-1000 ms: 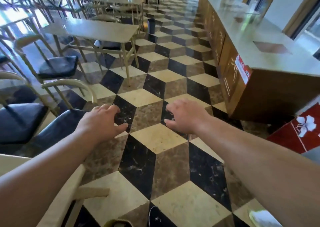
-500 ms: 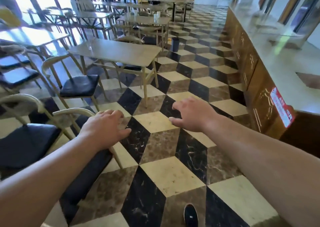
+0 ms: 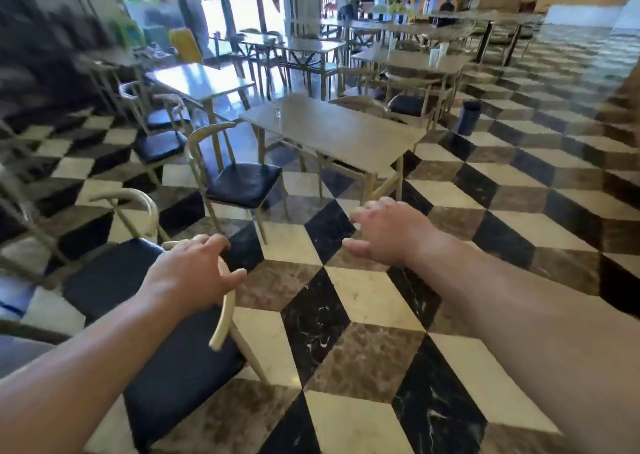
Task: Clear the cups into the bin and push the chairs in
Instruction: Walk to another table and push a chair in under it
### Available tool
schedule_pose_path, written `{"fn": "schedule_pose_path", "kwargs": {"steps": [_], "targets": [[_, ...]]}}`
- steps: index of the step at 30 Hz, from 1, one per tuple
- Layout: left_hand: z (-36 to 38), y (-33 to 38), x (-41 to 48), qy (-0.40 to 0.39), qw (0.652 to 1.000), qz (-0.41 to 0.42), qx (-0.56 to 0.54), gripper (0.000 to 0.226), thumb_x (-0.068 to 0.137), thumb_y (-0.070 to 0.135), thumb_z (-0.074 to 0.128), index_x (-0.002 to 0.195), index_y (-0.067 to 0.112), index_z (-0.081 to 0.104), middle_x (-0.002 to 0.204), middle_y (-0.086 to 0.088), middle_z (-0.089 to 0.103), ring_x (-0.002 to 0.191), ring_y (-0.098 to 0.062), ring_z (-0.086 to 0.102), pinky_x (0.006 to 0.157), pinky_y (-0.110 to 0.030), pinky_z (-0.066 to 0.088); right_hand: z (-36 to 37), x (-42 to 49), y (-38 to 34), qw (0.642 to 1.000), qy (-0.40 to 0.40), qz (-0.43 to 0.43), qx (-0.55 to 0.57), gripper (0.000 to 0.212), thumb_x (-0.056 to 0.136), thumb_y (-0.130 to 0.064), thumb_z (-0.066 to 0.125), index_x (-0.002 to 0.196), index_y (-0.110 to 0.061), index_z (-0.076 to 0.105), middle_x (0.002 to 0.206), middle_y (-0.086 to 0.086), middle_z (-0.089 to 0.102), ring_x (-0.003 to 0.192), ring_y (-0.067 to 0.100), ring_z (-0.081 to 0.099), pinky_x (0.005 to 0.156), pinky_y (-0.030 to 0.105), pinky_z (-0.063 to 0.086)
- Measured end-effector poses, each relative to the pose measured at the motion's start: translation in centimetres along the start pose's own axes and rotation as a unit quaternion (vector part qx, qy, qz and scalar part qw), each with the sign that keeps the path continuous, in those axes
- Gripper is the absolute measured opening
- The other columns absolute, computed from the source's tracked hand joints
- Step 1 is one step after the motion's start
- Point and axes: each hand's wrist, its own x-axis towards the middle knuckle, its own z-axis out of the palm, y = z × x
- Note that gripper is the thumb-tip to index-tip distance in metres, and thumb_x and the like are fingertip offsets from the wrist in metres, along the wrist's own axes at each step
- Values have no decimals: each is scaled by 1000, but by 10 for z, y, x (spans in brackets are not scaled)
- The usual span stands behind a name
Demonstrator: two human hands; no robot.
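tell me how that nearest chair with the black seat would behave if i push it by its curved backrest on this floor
The chair looks light: thin pale legs, slim curved rail under the left hand. It would probably slide easily, since the tiled floor looks polished. Pushed high on the backrest, it may tip or skid rather than travel straight.

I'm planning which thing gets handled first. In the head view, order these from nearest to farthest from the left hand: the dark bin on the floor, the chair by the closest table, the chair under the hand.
1. Chair under the left hand: its curved backrest appears to touch the fingers.
2. Chair with black seat, ahead, left of the closest table.
3. Dark bin, far right, beyond that table.
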Motion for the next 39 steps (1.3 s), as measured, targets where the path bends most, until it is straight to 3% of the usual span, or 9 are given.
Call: {"fn": "schedule_pose_path", "kwargs": {"steps": [8, 15, 25, 31, 36, 39], "targets": [[15, -24, 95, 8, 997, -70, -27, 71, 87, 74, 60, 140, 28, 57, 136, -2, 65, 126, -26, 57, 100, -49, 52, 12, 149, -12, 993, 9, -114, 28, 61, 96, -66, 52, 138, -23, 57, 131, 6, 67, 121, 29, 60, 92, 45, 51], [47, -91, 212, 27, 993, -97, -61, 68, 88, 75, 57, 137, 27, 58, 133, 0, 67, 122, -23, 61, 90, -42, 52, 24, 298, -36, 984, -11, -176, -9, 57, 97, -66, 49, 132, -23, 60, 124, 7, 68, 116, 29, 60, 91, 46, 48], [67, -180, 327, -5, 979, -167, -121, 70, 92, 70, 60, 145, 24, 54, 141, -3, 63, 129, -23, 57, 101, -45, 52, 22, 488, -73, 970, -44, -235, -35, 54, 97, -69, 46, 125, -27, 64, 117, 1, 66, 113, 26, 59, 93, 48, 52], [82, -218, 347, -18, 961, -238, -143, 69, 92, 70, 61, 145, 26, 54, 138, 1, 63, 125, -21, 58, 100, -46, 54, 44, 569, -117, 941, -46, -330, -51, 52, 100, -69, 47, 127, -28, 65, 116, -2, 64, 111, 23, 58, 91, 45, 52], [91, -243, 351, -8, 937, -324, -130, 62, 89, 71, 62, 137, 31, 57, 127, 7, 62, 116, -16, 58, 88, -39, 51, 64, 635, -159, 907, -47, -416, -43, 58, 101, -69, 48, 134, -25, 63, 123, 1, 64, 119, 25, 58, 97, 46, 51], [93, -251, 350, -12, 915, -385, -123, 64, 90, 73, 58, 139, 33, 54, 133, 7, 61, 122, -17, 55, 95, -40, 50, 77, 674, -185, 875, -48, -479, -49, 62, 101, -70, 47, 139, -24, 60, 130, 4, 65, 125, 27, 58, 102, 49, 51]]}}
